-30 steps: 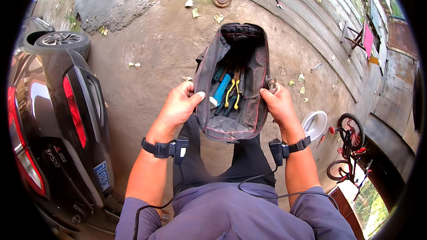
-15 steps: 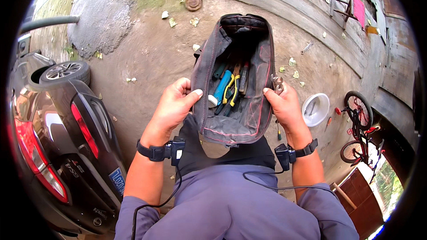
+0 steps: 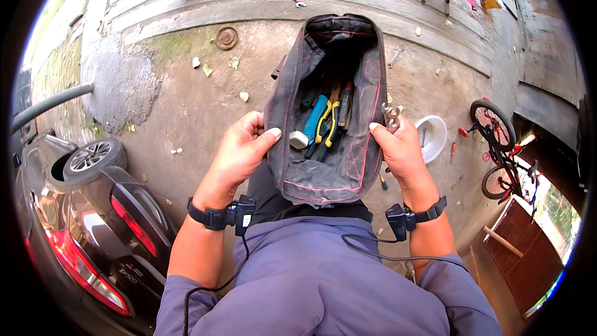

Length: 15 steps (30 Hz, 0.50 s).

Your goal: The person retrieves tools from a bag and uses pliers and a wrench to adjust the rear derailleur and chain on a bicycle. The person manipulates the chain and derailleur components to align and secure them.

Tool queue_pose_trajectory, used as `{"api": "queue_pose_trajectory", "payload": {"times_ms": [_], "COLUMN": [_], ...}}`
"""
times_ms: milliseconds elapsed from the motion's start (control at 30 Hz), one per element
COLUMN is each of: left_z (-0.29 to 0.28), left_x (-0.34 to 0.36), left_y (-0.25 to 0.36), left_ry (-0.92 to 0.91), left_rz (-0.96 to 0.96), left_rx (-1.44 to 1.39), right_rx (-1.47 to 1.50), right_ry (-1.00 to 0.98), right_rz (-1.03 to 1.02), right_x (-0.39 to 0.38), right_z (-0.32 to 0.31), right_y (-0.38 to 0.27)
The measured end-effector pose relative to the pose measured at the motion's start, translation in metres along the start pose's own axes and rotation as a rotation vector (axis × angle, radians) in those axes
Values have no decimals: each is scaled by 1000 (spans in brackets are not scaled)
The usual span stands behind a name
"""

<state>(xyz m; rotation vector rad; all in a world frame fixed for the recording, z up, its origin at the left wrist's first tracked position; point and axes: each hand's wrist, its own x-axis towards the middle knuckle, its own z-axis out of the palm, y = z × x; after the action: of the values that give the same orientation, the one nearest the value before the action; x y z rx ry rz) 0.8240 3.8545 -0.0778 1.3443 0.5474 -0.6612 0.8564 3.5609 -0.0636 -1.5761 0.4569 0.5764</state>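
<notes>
Holding open black tool bag before the person | left hand and right hand each pinch a side rim | if either grip slips, it could tip, spilling yellow-handled pliers

Wide head-worn view, steeply down into nearby bag

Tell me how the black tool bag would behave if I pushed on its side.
The black tool bag would probably flex, since its fabric walls look soft and creased. It may feel bottom-heavy, as yellow-handled pliers and a blue-handled tool lie inside. Those tools seem loose, so they'd likely slide if it tipped.
</notes>
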Motion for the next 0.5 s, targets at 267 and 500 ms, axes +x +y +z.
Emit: {"api": "queue_pose_trajectory", "payload": {"times_ms": [267, 500], "left_z": [-5, -24], "left_x": [41, 74], "left_y": [58, 95], "left_ry": [-175, -274], "left_rz": [-1, -36], "left_rx": [63, 50], "right_rx": [-16, 177], "right_ry": [174, 298], "right_rz": [40, -19], "right_x": [-3, -7], "right_z": [-5, 21], "right_y": [-45, -67]}}
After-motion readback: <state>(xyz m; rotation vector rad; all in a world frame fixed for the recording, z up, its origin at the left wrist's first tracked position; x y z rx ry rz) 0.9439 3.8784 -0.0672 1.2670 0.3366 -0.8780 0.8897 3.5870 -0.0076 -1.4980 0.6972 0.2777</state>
